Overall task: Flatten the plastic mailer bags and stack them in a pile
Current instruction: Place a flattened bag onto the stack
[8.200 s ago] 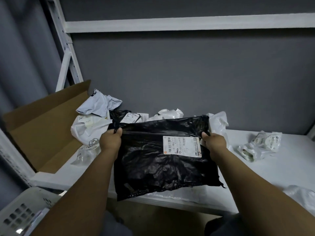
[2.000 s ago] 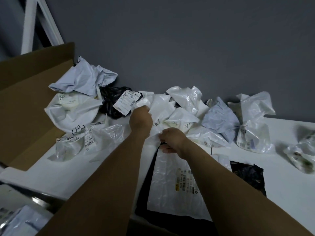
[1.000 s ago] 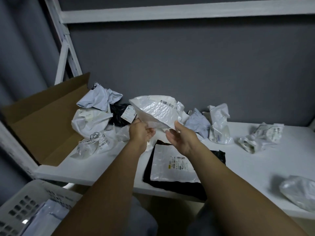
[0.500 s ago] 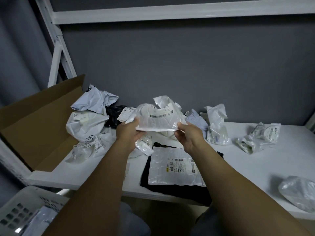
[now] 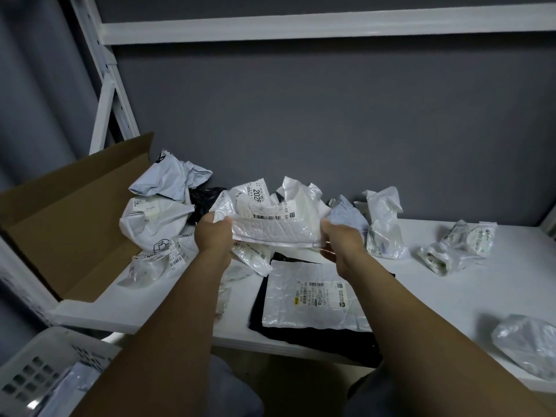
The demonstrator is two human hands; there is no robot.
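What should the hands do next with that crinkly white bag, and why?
Probably pull it taut and lay it on the flat white mailer. The left hand and right hand hold the white bubble mailer by its ends, still folded, above the pile.

Both bare forearms reach forward and up from the bottom of the view, converging slightly toward the middle. The left hand (image 5: 212,236) is closed in a grip, knuckles facing the camera, thumb side turned inward. The right hand (image 5: 341,240) is closed likewise at about the same height, its fingers curled underneath, well apart from the left.
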